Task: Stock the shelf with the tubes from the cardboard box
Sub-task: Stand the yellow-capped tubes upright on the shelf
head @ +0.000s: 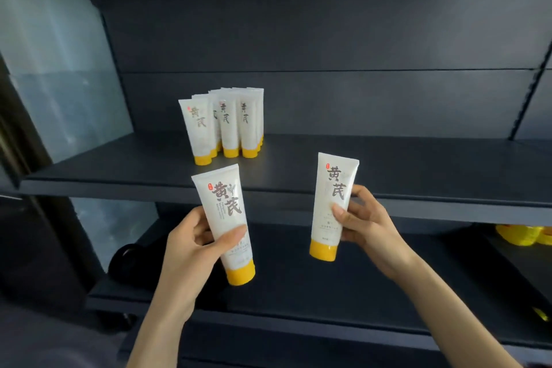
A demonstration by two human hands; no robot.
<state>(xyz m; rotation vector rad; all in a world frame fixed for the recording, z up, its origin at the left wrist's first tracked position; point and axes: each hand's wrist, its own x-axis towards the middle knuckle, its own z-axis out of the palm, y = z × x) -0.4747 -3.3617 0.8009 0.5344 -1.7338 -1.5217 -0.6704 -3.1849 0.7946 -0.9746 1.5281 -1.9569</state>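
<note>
The left hand [191, 245] grips the left tube [225, 218], thumb clamped across its front and fingers curled behind it. This tube is cap-down, its top tilted left, in front of the shelf [388, 170] edge. The right hand [367, 224] grips the right tube [331, 200], thumb on the front and fingers curled round its right side. It is cap-down, near upright and apart from the left tube. The stocked tubes [227, 125] stand cap-down in a tight group on the shelf, left of centre. Yellow items [519, 234] lie on the lower shelf [373, 293], far right.
</note>
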